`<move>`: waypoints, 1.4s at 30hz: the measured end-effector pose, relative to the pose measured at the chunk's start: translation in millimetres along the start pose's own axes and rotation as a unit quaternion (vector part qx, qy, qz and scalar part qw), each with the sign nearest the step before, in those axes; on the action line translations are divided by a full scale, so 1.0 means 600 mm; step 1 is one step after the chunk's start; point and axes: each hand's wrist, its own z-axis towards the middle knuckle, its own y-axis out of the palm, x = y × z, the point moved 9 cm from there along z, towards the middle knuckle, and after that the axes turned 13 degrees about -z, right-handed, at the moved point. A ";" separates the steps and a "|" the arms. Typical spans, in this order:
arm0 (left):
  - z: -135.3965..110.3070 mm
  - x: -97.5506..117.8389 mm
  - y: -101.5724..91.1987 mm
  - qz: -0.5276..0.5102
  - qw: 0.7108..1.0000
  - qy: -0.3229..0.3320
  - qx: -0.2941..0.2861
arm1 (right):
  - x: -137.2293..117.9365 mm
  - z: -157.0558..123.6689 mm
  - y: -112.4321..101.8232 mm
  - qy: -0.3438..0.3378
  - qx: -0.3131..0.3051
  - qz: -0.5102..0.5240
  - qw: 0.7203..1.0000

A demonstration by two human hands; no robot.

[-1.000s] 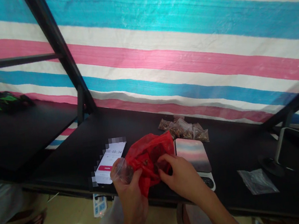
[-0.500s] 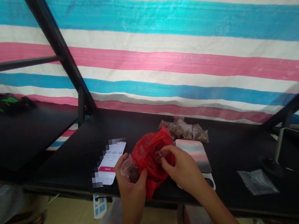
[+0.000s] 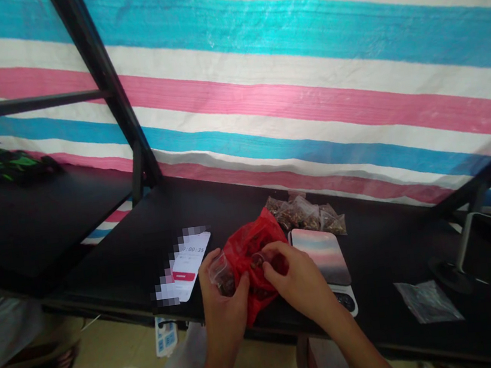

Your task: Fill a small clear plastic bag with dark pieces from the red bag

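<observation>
left hand (image 3: 226, 307) half curled, thumb apart from fingers, holding small clear bag (image 3: 219, 270) in the gap; its thumb presses the near-left edge of red bag (image 3: 249, 239). clear bag leans, long axis running away from the palm, see-through end far, dark contents near the thumb. right hand (image 3: 301, 278) in a narrow pinch, thumb and index on small clear cup (image 3: 257, 260), over the red bag's opening; cup rim points toward left hand, contents too blurred to tell. red bag sits between both hands, mouth up, long axis slanting from beyond right fingertips down to left thumb. scale (image 3: 319, 254) just beyond right hand, filled bags (image 3: 304, 212) behind it. phone (image 3: 189, 268) left of left hand.
</observation>
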 end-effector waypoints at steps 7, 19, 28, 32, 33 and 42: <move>-0.002 0.000 0.003 0.024 1.000 0.004 -0.009 | 0.001 0.001 -0.006 -0.009 -0.010 -0.007 1.000; -0.002 0.000 0.006 0.047 0.999 0.026 -0.003 | 0.025 0.007 0.005 0.045 -0.044 0.113 0.992; -0.007 0.016 0.010 0.139 0.985 0.101 -0.026 | -0.020 0.001 -0.041 -0.008 0.083 0.113 0.990; -0.013 0.010 0.013 0.130 0.986 0.091 -0.041 | -0.057 -0.004 -0.036 -0.045 0.096 0.081 0.991; -0.012 0.003 0.013 0.116 0.989 0.074 -0.047 | -0.063 -0.004 -0.032 -0.054 0.093 0.068 0.992; -0.013 -0.006 0.023 0.140 0.982 0.082 -0.101 | -0.075 -0.003 -0.024 -0.110 0.063 -0.009 0.992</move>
